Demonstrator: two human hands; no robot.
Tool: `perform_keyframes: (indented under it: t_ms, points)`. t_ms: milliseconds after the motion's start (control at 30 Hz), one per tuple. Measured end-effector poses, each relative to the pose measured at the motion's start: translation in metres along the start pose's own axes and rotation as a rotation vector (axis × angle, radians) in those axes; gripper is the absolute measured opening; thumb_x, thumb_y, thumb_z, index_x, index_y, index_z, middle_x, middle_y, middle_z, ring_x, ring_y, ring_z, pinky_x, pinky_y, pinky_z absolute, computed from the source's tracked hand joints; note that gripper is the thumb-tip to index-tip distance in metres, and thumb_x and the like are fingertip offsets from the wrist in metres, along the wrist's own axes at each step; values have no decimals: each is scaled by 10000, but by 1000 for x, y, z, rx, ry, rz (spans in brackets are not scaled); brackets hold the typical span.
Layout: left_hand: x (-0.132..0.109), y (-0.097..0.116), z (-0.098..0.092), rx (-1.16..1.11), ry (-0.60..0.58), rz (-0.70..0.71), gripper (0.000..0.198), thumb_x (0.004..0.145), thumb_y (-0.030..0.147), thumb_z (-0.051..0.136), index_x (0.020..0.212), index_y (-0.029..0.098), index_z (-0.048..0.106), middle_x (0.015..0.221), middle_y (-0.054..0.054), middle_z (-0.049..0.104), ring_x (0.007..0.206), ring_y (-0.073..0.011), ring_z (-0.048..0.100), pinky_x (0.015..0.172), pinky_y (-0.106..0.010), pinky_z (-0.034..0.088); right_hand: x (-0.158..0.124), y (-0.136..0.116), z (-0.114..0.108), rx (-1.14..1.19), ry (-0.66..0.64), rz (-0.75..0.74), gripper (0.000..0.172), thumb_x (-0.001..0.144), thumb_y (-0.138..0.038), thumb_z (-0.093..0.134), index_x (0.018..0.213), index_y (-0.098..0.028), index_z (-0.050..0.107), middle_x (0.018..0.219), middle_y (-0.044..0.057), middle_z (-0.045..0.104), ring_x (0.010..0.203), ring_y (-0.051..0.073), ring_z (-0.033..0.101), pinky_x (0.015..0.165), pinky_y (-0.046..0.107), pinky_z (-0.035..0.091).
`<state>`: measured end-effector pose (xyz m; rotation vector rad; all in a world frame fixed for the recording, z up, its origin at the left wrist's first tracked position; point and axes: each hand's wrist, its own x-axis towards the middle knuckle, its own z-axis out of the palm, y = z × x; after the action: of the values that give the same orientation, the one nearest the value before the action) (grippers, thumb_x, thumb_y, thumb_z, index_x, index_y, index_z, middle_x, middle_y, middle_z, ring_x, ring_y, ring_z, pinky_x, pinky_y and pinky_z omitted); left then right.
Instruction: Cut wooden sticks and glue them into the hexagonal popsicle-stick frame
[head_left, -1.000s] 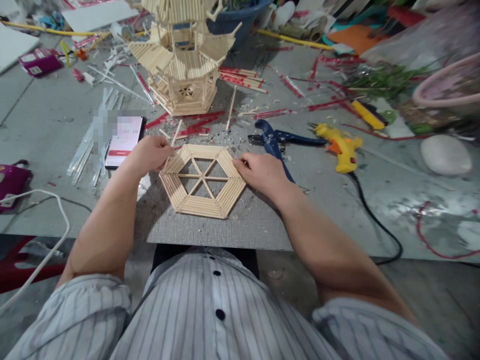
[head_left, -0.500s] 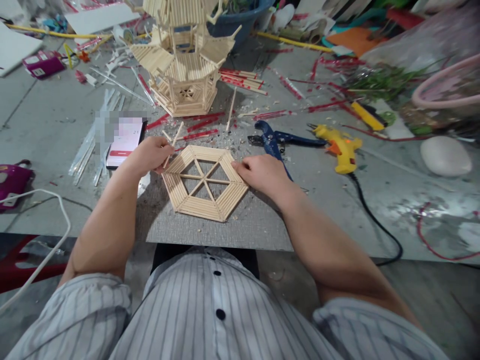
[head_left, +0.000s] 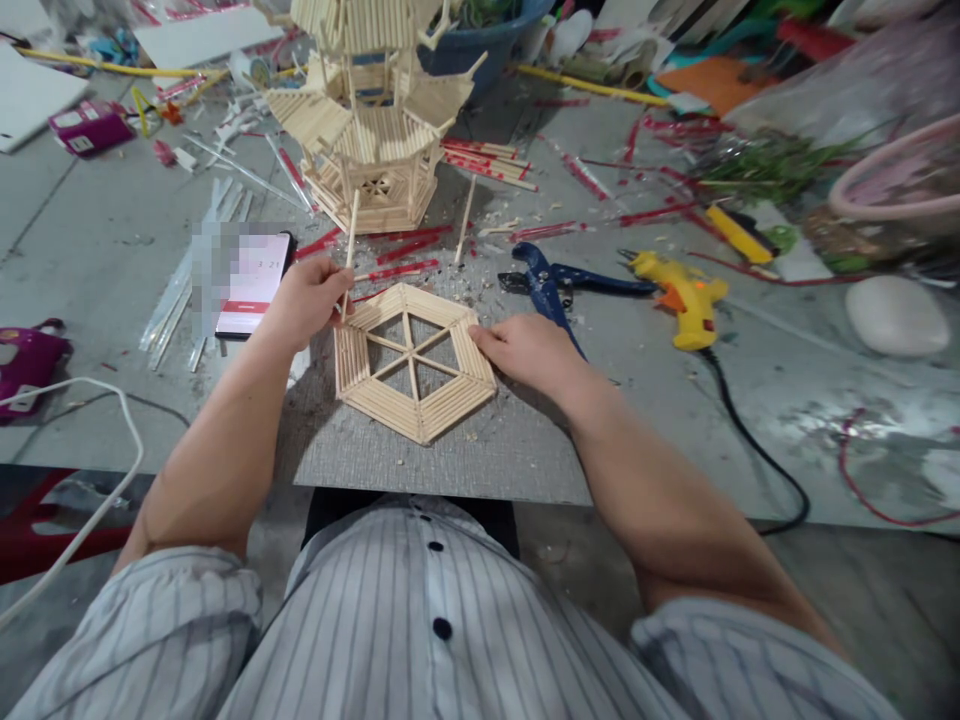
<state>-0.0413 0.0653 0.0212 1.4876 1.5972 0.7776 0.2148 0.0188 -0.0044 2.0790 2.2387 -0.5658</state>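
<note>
The hexagonal panel [head_left: 410, 355] lies mid-frame, to the right of the left hand [head_left: 315, 302], whose fingers pinch 1 thin stick [head_left: 352, 238], its long axis running toward the frame's top. The right hand [head_left: 529, 350] is nearer, touching the panel's right side; whether its bunched fingers pinch or press cannot be told. Pale, stick-built, the panel has 6 spokes.

"3 21" on the phone [head_left: 264, 272]

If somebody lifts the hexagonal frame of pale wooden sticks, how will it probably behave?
The hexagonal frame is probably light, with open gaps between thin spokes. It seems fairly stiff: its rim sticks lie packed side by side. The slim spokes may snap if pressed.
</note>
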Motion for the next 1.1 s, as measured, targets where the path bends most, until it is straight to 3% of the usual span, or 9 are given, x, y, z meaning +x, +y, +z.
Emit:
perform_keyframes:
  t_ms: [233, 433, 767, 867, 967, 1100]
  points:
    - [-4, 2, 4, 59, -69, 92, 184, 816, 243, 510, 647, 183, 469, 551, 11, 562, 463, -68, 451, 503, -219, 364, -3, -3, -6, 66, -129, -80, 519, 901, -518, 376, 527, -204, 552, 532, 47, 533, 512, 153, 459, 523, 298, 261]
    - [-4, -3, 6, 189, -102, 115, 220, 789, 334, 540, 642, 170, 525, 527, 13, 539, 466, -75, 394, 471, -224, 279, -6, -2, -7, 96, -228, -244, 520, 866, -565, 421, 493, -210, 500, 462, -5, 453, 461, 118, 391, 509, 292, 243]
    - [-2, -8, 11, 110, -114, 215, 215, 796, 335, 531, 674, 161, 562, 605, 2, 562, 538, -78, 430, 527, -216, 319, -12, -9, -15, 117, -392, -302, 487, 853, -512, 472, 481, -199, 466, 437, -13, 465, 442, 104, 396, 503, 284, 247]
    - [-3, -7, 11, 107, -64, 241, 205, 784, 334, 553, 672, 163, 564, 608, -2, 561, 539, -81, 415, 519, -223, 308, -10, -6, -12, 154, -295, -308, 466, 848, -507, 469, 499, -199, 458, 459, -21, 433, 461, 103, 376, 509, 283, 236]
    - [-8, -3, 10, 59, -78, 221, 211, 778, 358, 567, 685, 169, 563, 603, 7, 530, 536, -81, 409, 520, -227, 310, -7, -3, -7, 217, -73, -285, 439, 851, -510, 445, 540, -200, 472, 494, -24, 411, 494, 106, 363, 522, 278, 230]
    - [-20, 6, 14, 45, -339, 179, 239, 771, 406, 575, 697, 179, 581, 534, 39, 464, 477, -73, 370, 497, -233, 282, -4, 0, -1, 299, 143, -260, 402, 858, -473, 424, 596, -187, 532, 524, -11, 436, 532, 117, 395, 553, 275, 258]
